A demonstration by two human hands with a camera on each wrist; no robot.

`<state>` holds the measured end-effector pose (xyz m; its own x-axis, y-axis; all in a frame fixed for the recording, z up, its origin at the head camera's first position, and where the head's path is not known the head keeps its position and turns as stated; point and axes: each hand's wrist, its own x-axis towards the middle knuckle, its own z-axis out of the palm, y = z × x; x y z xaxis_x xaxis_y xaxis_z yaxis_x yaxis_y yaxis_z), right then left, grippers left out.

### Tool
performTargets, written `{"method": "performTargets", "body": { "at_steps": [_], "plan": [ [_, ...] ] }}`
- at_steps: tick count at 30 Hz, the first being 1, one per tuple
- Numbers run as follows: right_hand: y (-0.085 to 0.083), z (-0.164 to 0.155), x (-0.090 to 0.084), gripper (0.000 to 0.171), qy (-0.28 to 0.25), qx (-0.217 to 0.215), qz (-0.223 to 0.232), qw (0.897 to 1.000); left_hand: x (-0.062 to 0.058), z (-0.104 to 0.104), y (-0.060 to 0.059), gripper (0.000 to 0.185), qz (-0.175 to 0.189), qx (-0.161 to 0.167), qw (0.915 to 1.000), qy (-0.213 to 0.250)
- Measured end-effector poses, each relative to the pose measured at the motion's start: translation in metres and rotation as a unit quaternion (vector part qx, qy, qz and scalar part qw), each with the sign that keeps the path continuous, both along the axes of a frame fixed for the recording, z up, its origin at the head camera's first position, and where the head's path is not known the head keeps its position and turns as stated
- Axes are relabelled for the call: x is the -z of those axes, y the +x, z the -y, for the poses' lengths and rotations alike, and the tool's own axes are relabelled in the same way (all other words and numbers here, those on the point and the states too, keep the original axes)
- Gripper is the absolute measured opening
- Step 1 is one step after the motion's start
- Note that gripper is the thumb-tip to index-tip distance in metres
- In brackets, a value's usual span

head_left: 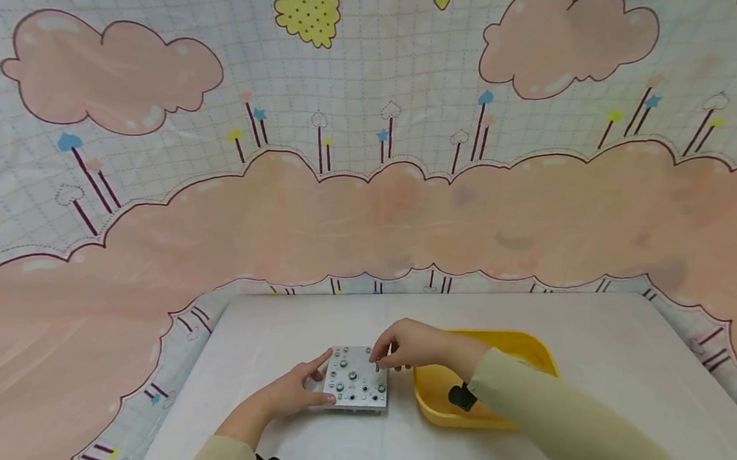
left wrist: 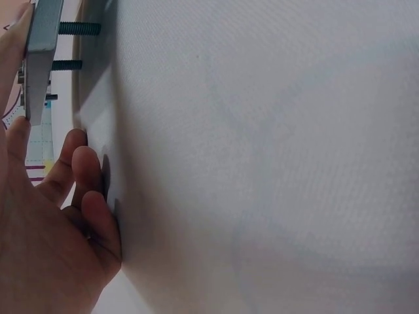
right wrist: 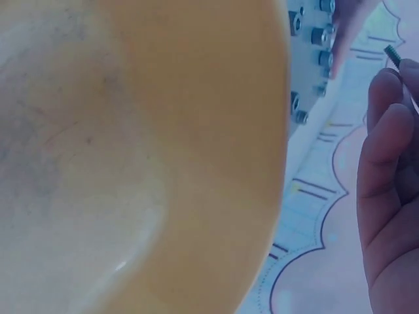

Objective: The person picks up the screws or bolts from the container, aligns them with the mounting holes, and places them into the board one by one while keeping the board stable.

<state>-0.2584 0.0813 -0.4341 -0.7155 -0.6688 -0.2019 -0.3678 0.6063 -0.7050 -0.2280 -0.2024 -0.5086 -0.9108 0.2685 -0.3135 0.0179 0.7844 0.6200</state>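
Observation:
A square silver metal plate (head_left: 360, 362) with several socket-head bolts standing in its top lies on the white table. My left hand (head_left: 289, 393) holds its left side, thumb at the near corner and index finger at the far one. In the left wrist view, threaded bolt ends (left wrist: 80, 29) stick out beneath the plate (left wrist: 43, 39), and the other fingers curl loosely by the tabletop. Over the plate's right edge, my right hand (head_left: 419, 345) pinches a small screw (right wrist: 393, 55) between thumb and fingertips; its threaded end shows and its head is hidden.
Just right of the plate stands a yellow plastic tub (head_left: 435, 409), partly under my right forearm. Its inside looks bare in the right wrist view. White tabletop (head_left: 324, 456) surrounds both. A cloud-patterned curtain (head_left: 368, 222) hangs behind the table's back edge.

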Motion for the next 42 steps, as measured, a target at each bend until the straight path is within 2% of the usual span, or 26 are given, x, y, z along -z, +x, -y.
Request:
{"method": "performTargets", "body": {
  "at_steps": [7,18,27,34,42],
  "plan": [
    [-0.001,0.016,-0.002,0.012,0.040,-0.007,0.004,0.999,0.001,0.002,-0.002,0.098,-0.001,0.005,1.0000,0.005],
    [-0.001,0.037,0.004,0.011,0.099,-0.018,0.003,0.995,0.002,0.000,-0.004,0.098,-0.005,0.013,0.9999,0.003],
    [0.004,0.048,0.005,0.009,0.140,-0.028,-0.034,0.989,-0.003,0.001,-0.001,0.098,-0.004,0.014,0.9999,0.005],
    [0.005,0.051,0.009,0.009,0.161,-0.042,-0.057,0.984,-0.002,0.002,-0.002,0.098,-0.003,0.014,0.9999,0.009],
    [0.008,0.057,0.011,0.009,0.198,-0.074,-0.105,0.972,0.001,0.004,-0.001,0.097,-0.003,0.011,0.9999,0.012]
  ]
}}
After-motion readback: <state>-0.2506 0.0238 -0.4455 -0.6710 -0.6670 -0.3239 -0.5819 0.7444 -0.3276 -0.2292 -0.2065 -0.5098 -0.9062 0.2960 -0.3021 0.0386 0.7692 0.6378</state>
